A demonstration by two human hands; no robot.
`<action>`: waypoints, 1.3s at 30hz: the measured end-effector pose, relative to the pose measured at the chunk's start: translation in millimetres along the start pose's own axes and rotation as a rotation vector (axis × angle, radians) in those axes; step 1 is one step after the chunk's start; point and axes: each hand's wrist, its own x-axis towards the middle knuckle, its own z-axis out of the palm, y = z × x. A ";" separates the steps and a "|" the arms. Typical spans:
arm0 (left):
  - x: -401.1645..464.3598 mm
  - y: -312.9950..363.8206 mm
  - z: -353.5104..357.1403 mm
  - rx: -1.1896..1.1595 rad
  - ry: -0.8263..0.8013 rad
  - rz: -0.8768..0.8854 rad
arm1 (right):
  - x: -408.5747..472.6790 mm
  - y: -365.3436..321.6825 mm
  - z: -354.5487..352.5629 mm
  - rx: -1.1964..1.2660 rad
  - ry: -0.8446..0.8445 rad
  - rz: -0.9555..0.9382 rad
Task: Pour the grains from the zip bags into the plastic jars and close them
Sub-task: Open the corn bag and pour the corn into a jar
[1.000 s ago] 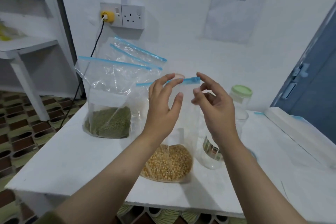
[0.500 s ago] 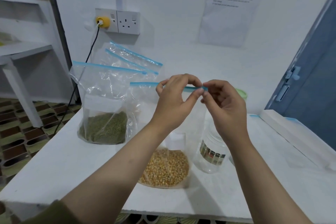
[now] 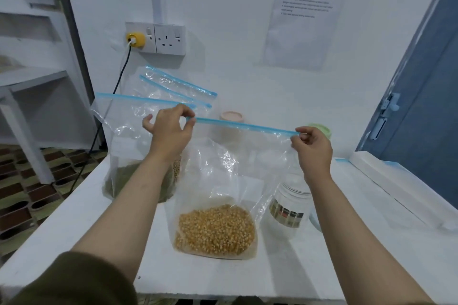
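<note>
With the corn bag [image 3: 215, 205] standing on the counter [image 3: 74, 218], the left hand [image 3: 171, 131] and right hand [image 3: 312, 150] each pinched an end of its blue zip strip [image 3: 245, 126]; tugging unevenly could topple it and spill kernels.

Head-worn camera looks forward and down, close over the white table [image 3: 74, 225] toward the wall.

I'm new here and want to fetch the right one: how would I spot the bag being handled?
On the white table below the wall socket, find the cluster of clear bags with blue zip strips. The corn bag stands nearest the front edge, its strip pinched by the left hand and right hand. It alone holds yellow kernels; its neighbour, the green-grain bag, holds green.
</note>
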 end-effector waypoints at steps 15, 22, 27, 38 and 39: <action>-15.9 45.2 1.4 -0.799 0.139 -0.086 | -25.7 -16.9 19.2 -0.579 -0.426 -0.634; -31.1 40.9 5.1 -0.778 0.104 -0.058 | -30.2 -25.8 27.4 -0.672 -0.481 -0.690; -82.1 13.0 20.2 -0.592 0.032 -0.101 | -31.0 -25.2 31.7 -0.732 -0.409 -0.707; -139.8 -8.4 35.1 -0.563 -0.166 -0.275 | -43.1 -42.3 46.6 -0.717 -0.272 -0.781; -135.2 -10.4 32.6 -0.552 -0.173 -0.262 | -44.3 -45.5 46.9 -0.701 -0.253 -0.786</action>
